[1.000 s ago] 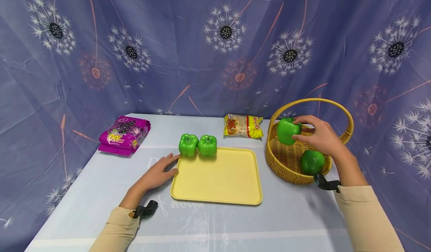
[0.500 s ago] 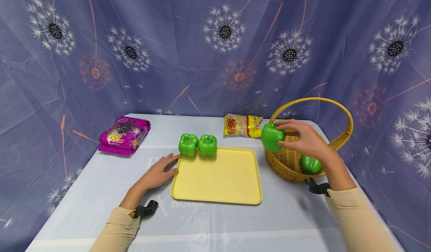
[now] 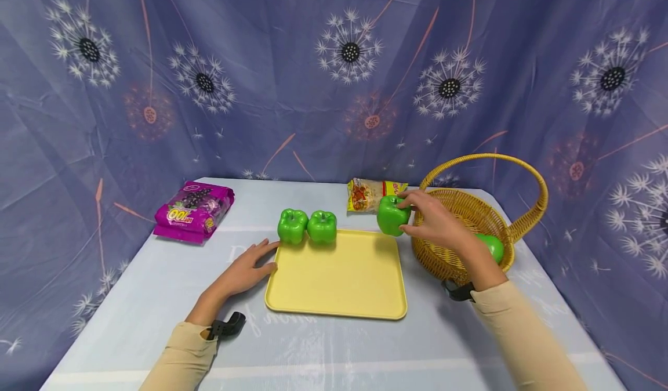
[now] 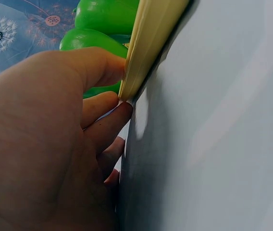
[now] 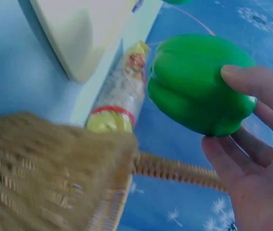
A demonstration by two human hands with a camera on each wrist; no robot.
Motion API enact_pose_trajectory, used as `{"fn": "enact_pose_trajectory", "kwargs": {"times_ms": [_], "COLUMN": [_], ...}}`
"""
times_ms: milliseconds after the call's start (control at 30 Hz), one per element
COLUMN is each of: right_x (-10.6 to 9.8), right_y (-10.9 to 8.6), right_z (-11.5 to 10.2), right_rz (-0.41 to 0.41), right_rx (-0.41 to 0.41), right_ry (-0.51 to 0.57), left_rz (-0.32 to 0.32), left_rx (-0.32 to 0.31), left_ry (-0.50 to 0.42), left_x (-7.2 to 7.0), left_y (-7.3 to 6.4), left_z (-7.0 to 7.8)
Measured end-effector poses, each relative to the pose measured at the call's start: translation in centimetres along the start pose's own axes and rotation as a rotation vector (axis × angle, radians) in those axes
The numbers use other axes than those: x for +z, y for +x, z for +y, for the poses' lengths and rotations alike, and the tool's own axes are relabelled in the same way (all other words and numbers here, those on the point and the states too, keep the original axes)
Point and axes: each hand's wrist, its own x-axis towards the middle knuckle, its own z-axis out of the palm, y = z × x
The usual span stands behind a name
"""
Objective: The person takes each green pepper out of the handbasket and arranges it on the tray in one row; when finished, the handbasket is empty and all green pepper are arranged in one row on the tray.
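My right hand [image 3: 435,220] pinches a green bell pepper [image 3: 391,216] between thumb and fingers, in the air by the back right corner of the yellow tray [image 3: 336,281]. In the right wrist view the held bell pepper [image 5: 199,84] is gripped at one end. Two more green bell peppers [image 3: 292,226] [image 3: 322,227] sit side by side at the tray's back left. My left hand [image 3: 242,269] lies at the tray's left edge with relaxed fingers; in the left wrist view its fingertips are right at the tray rim [image 4: 139,53].
A wicker basket [image 3: 435,257] with a tall handle stands right of the tray, under my right forearm. Another green bell pepper [image 3: 492,247] lies in it, partly hidden by the arm. A yellow food packet [image 3: 365,195] lies behind the tray, a purple bag [image 3: 195,210] at the back left.
My right hand has carried the bell pepper leftward, from over the basket to the tray's back right corner. The left hand has stayed at the tray's edge.
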Motion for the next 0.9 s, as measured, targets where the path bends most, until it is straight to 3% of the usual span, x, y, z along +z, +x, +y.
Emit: {"fn": "enact_pose_trajectory", "kwargs": {"times_ms": [433,900], "right_x": [4.7,8.4], "right_y": [2.4,4.3], "right_z": [-0.4,-1.2], "right_rz": [-0.069,-0.075], "right_rx": [-0.066,-0.030], "right_ry": [-0.059,-0.077], "left_rz": [-0.006,0.001], "left_rx": [0.007,0.013], "left_ry": [-0.008,-0.010], "left_x": [0.0,0.1], "left_y": [0.1,0.1], "left_z": [0.0,-0.2]}}
